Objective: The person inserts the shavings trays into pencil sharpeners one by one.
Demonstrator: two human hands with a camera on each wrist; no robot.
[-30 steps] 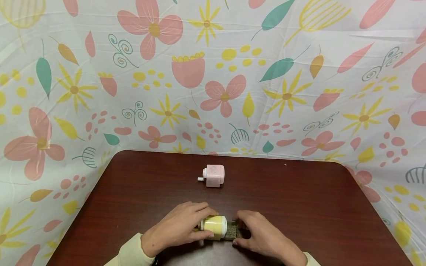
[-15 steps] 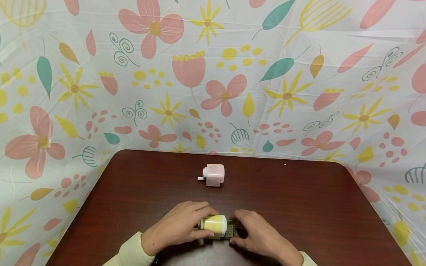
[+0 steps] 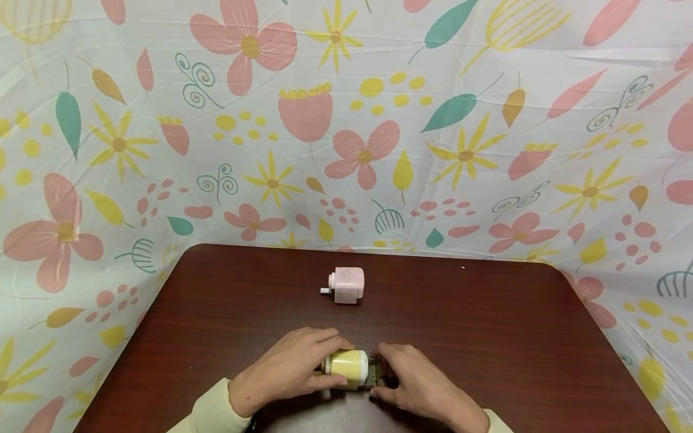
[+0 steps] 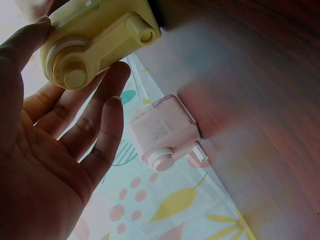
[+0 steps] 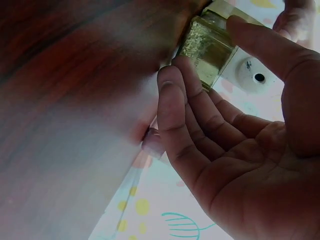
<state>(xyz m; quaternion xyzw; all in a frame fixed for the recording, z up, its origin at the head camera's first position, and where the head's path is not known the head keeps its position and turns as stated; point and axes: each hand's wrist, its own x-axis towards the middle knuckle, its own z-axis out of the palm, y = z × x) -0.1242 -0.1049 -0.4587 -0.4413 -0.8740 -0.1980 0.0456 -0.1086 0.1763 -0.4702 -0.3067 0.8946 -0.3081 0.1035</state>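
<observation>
A yellow crank pencil sharpener (image 3: 348,365) lies near the front of the table. My left hand (image 3: 295,367) grips its body between thumb and fingers. The left wrist view shows its crank handle (image 4: 112,42) facing the palm. From the opposite end, a see-through shavings drawer (image 5: 200,45) sticks partly out, with shavings inside. My right hand (image 3: 422,382) pinches this drawer, thumb on one side and fingertips on the other. In the right wrist view the pencil hole (image 5: 259,77) shows on the sharpener's white end.
A pink crank pencil sharpener (image 3: 348,285) stands farther back on the dark wooden table (image 3: 487,319), its handle pointing left. Behind and around the table hangs a white cloth (image 3: 303,198) printed with flowers and leaves.
My right hand has moved left, and the drawer has slid further into the yellow sharpener, so less of it shows. The left hand has kept its place.
</observation>
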